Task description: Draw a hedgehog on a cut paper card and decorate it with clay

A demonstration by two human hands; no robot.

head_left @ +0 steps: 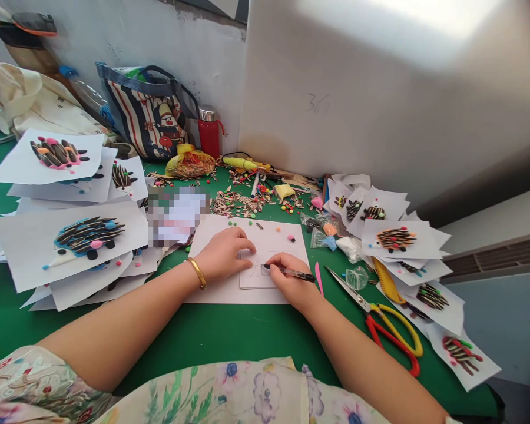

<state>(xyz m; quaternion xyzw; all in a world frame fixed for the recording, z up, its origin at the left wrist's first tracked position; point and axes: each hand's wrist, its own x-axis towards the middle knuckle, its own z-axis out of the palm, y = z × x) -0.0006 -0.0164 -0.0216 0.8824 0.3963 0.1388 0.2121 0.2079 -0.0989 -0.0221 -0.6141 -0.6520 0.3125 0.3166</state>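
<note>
My right hand (291, 281) is closed around a black pen (297, 274), its tip touching a small white sheet (257, 279) that bears a faint line drawing. My left hand (226, 253) rests at the upper left of that sheet with its fingers apart, holding nothing, and a gold bangle (197, 273) circles the wrist. Beneath both lies a larger white sheet (221, 291). Small colored balls and a seed lie along its top edge.
Piled hedgehog pictures stand at left (26, 250) and right (424, 240). Scissors (373, 309) lie right of my right hand. Behind are scattered seeds (234, 203), a red bottle (209, 134) and a striped bag (136, 112).
</note>
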